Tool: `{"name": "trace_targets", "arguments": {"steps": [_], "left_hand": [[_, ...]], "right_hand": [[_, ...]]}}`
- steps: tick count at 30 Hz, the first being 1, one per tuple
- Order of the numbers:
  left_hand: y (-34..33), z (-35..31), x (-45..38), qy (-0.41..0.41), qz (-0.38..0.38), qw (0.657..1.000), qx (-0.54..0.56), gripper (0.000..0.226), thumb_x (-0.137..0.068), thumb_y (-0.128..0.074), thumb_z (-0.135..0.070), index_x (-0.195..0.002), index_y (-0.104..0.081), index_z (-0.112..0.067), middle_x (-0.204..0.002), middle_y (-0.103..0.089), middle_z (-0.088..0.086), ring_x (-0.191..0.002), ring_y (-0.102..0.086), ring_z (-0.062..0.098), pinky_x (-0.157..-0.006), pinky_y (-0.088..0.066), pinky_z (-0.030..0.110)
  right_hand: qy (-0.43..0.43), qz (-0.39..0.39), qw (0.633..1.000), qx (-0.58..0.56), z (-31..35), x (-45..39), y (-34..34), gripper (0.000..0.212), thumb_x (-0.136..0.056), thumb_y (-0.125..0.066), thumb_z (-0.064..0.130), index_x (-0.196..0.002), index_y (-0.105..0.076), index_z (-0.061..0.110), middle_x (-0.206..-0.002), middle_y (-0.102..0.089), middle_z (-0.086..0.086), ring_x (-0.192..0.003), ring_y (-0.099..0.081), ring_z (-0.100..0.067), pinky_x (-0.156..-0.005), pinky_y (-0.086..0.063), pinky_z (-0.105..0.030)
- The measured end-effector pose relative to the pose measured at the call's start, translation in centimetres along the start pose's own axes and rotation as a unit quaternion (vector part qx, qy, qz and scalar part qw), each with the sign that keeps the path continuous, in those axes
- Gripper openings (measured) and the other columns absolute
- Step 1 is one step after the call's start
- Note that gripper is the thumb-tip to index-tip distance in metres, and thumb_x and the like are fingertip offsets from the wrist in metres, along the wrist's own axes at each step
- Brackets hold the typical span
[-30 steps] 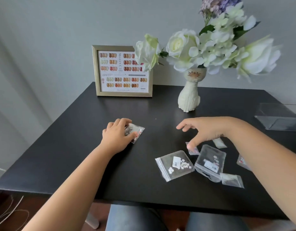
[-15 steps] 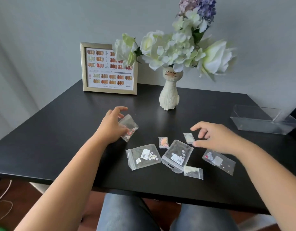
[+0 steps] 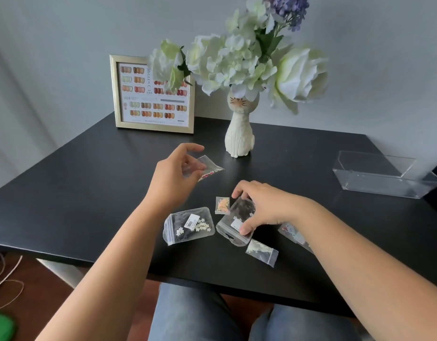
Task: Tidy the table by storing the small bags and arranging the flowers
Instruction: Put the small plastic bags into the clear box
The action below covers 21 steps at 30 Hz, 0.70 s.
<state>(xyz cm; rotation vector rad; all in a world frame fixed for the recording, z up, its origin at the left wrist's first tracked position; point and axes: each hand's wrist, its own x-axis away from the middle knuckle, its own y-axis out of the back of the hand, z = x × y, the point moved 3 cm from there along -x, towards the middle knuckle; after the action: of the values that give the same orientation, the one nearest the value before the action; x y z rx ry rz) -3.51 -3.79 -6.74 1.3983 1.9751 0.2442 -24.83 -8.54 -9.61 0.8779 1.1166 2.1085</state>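
Step in hand: gathering small bags, none stored yet. Left hand [image 3: 174, 172] pinched pink-bead bag [image 3: 209, 168], lifted off tabletop [image 3: 89, 193]. Right hand [image 3: 264, 205] clamped on larger zip bag [image 3: 233, 223], thumb on its label, bag apparently touching tabletop. Hands apart. Four other bags loose nearby, one partly hidden under right forearm. Clear box [image 3: 384, 178] sat empty, far right. Flowers [image 3: 239, 57] in cat vase [image 3: 239, 131], untouched. Next, likely: carry both bags right, drop in box.
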Motion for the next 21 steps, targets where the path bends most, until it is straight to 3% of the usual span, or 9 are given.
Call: {"name": "trace_targets", "arguments": {"steps": [2,5,10,12,14,16,19,21], "left_hand": [[-0.5,-0.7,0.2,-0.01,-0.005,1.0,0.001,0.046,-0.084,-0.075,-0.011,-0.119,-0.058,-0.034,-0.087,-0.071,-0.019,-0.093,-0.068,0.002,-0.083,-0.048,0.014],[-1.0,-1.4,0.5,-0.008,-0.019,1.0,0.02,0.044,-0.085,-0.074,-0.013,-0.116,-0.058,-0.038,-0.087,-0.073,-0.018,-0.089,-0.068,0.001,-0.075,-0.046,0.006],[-1.9,-2.8,0.7,0.0,-0.045,0.998,0.045,0.039,-0.087,-0.068,-0.01,-0.105,-0.06,-0.043,-0.089,-0.073,-0.026,-0.088,-0.067,-0.004,-0.071,-0.047,0.013],[-2.7,-3.8,0.4,-0.01,-0.041,0.998,0.049,0.038,-0.088,-0.065,-0.006,-0.102,-0.062,-0.041,-0.091,-0.072,-0.03,-0.09,-0.067,-0.007,-0.071,-0.047,0.008],[-3.9,-5.0,0.1,-0.028,-0.029,0.998,0.054,0.034,-0.089,-0.062,-0.003,-0.101,-0.064,-0.035,-0.092,-0.069,-0.037,-0.09,-0.064,-0.012,-0.071,-0.044,0.003],[-5.5,-6.2,-0.2,-0.04,-0.009,0.998,0.054,0.032,-0.089,-0.059,0.0,-0.099,-0.066,-0.029,-0.089,-0.07,-0.034,-0.09,-0.063,-0.013,-0.072,-0.043,0.001],[-8.5,-8.5,-0.5,-0.07,0.033,0.996,0.042,0.031,-0.089,-0.056,0.001,-0.098,-0.068,-0.025,-0.089,-0.071,-0.024,-0.086,-0.065,-0.005,-0.068,-0.047,0.009],[-10.6,-10.3,-0.7,-0.103,0.065,0.992,0.032,0.028,-0.09,-0.054,-0.001,-0.099,-0.067,-0.024,-0.094,-0.073,-0.017,-0.085,-0.065,0.003,-0.07,-0.051,0.018]], "right_hand": [[0.005,0.0,1.0,-0.024,0.0,-0.3,0.2,0.077,-0.056,-0.089,0.041,-0.115,-0.04,0.044,-0.105,-0.048,0.015,-0.094,-0.053,-0.006,-0.075,-0.045,-0.03],[0.008,0.0,0.998,-0.066,-0.4,-0.4,0.9,0.076,-0.061,-0.088,0.034,-0.12,-0.04,0.045,-0.098,-0.059,0.01,-0.086,-0.06,-0.007,-0.075,-0.048,-0.029],[0.041,-0.055,0.974,-0.218,-3.1,2.1,3.9,0.051,-0.077,-0.078,0.021,-0.112,-0.054,0.051,-0.087,-0.07,0.005,-0.087,-0.068,-0.007,-0.077,-0.051,-0.023],[0.051,-0.096,0.961,-0.253,-4.9,3.7,5.4,0.042,-0.082,-0.074,0.019,-0.108,-0.061,0.049,-0.086,-0.071,0.006,-0.085,-0.069,-0.007,-0.075,-0.049,-0.023],[0.058,-0.174,0.935,-0.303,-7.4,5.4,7.0,0.031,-0.09,-0.064,0.014,-0.104,-0.068,0.041,-0.082,-0.071,0.006,-0.074,-0.066,-0.006,-0.069,-0.046,-0.026],[0.042,-0.283,0.887,-0.362,-10.4,7.2,8.6,0.032,-0.095,-0.053,0.01,-0.095,-0.072,0.036,-0.077,-0.071,0.008,-0.067,-0.06,-0.005,-0.062,-0.041,-0.027],[-0.013,-0.446,0.825,-0.345,-15.1,10.2,10.7,0.034,-0.091,-0.05,0.006,-0.091,-0.07,0.033,-0.074,-0.073,0.016,-0.066,-0.062,0.003,-0.059,-0.044,-0.014],[-0.053,-0.511,0.795,-0.323,-17.7,11.8,11.5,0.031,-0.091,-0.052,0.006,-0.09,-0.066,0.033,-0.08,-0.075,0.012,-0.066,-0.064,0.003,-0.065,-0.046,-0.013]]}}
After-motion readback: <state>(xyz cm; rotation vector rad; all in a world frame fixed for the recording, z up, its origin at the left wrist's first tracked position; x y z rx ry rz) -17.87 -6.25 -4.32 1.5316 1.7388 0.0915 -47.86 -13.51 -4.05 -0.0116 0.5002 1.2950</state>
